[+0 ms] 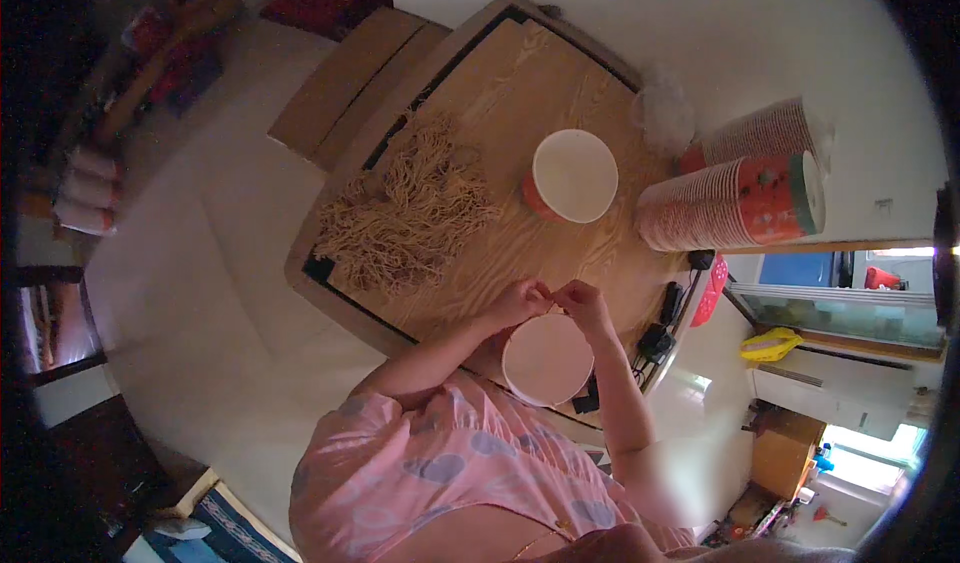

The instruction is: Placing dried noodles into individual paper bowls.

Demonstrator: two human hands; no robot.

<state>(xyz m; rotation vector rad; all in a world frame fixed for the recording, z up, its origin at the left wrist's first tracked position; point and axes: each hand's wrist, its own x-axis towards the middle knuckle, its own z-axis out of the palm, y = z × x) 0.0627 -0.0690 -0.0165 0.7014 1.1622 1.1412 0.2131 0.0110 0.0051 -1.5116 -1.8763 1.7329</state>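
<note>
From the left, a loose heap of tan crinkled strands [405,213] lies on the wooden bench [500,73], well apart from the working spot. The left hand [518,303] has its fingers drawn together in a pinch at the far rim of the near paper tub [548,360]; what small thing they grip is too fine to tell. The right hand [588,308] meets it there, its fingers likewise pressed together, fingertips almost touching the left ones. To my judgement, this fine work at the rim goes best with the left pinch held steady, the right making small movements, and light pressure, since a thin paper wall would dent easily.

The near tub sits between the forearms, close against the person's front at the bench's near edge. Its round pale end faces up toward the head camera, so its long axis runs roughly along the line of sight, with a sliver of reddish wall showing on the left. Whether it leans slightly, or rests on the bench or the person, I cannot tell.
</note>
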